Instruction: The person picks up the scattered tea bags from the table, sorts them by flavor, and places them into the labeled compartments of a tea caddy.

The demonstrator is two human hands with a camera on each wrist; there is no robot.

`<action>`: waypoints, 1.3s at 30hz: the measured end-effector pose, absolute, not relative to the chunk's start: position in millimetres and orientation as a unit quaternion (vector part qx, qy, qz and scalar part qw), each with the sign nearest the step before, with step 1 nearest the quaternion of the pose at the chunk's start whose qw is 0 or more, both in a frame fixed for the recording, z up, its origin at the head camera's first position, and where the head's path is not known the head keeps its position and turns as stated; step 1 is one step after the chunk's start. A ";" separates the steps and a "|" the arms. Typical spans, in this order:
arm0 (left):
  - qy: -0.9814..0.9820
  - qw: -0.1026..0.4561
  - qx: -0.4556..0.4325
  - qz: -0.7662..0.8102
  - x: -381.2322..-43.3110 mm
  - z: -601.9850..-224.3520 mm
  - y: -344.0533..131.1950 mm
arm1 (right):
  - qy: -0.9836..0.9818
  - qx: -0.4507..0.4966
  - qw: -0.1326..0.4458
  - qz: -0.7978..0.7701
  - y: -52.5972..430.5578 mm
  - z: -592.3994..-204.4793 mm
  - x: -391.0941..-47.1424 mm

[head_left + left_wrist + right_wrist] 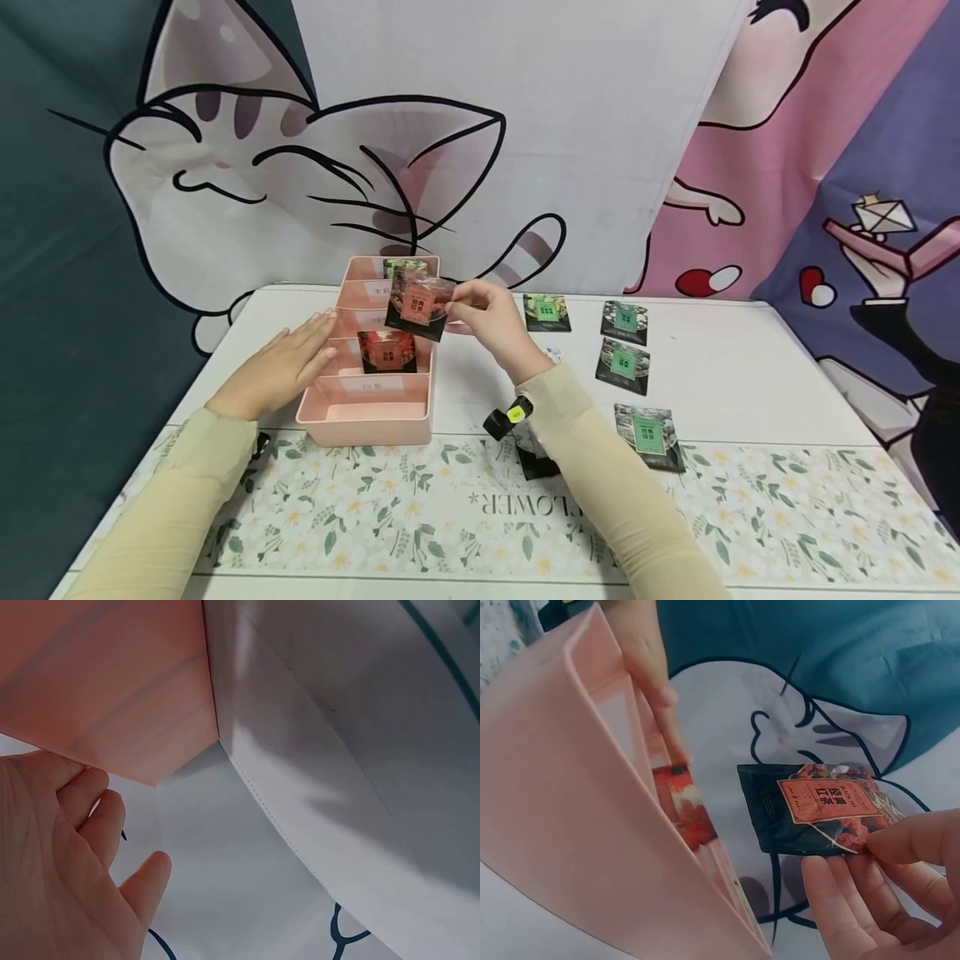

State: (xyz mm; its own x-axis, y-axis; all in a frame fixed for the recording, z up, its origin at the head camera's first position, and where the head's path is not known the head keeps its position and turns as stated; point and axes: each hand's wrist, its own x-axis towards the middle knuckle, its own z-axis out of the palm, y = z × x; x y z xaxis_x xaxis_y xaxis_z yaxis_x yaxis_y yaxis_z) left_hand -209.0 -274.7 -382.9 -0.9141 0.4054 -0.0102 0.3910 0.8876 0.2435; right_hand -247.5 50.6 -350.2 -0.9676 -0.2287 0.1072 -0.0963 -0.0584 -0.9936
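My right hand [491, 321] pinches a black tea sachet with a red label [417, 305] by its edge, above the middle of a pink divided box [367, 432]. In the right wrist view the sachet [825, 802] is held between thumb and fingers, clear of the box wall. My left hand [281, 367] rests with straight fingers along the box's left rim. Inside, a red-labelled sachet [387, 353] stands in one compartment and a green-yellow one [403, 265] in the rearmost. The nearest compartment holds nothing.
To the right lie green-labelled sachets: a yellowish one [547, 310], two dark ones [624, 322] [623, 365] in a column, and another [649, 437] nearer the front. A further dark sachet [536, 465] is partly hidden under my right forearm. A cartoon curtain [585, 167] hangs behind the table.
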 end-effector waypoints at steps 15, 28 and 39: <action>0.971 0.030 0.205 0.120 -209.3 -384.8 -274.8 | 0.756 -0.175 0.041 -0.630 32.8 -367.9 -241.9; 0.969 0.034 0.207 0.127 -209.9 -384.8 -275.8 | 0.809 -0.201 0.023 -0.552 20.2 -373.8 -236.4; 0.968 0.030 0.204 0.141 -209.4 -384.8 -275.5 | 0.847 -0.235 -0.014 -0.477 7.8 -376.2 -229.8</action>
State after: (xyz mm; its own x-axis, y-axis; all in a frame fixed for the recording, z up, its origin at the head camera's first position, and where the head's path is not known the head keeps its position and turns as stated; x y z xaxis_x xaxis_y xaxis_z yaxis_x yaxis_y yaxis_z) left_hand -209.4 -275.5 -384.8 -0.9146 0.4044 -0.0007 0.3875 0.8769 0.2844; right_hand -229.8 7.8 -376.2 -0.8894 -0.3838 0.2483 -0.4111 0.4343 -0.8015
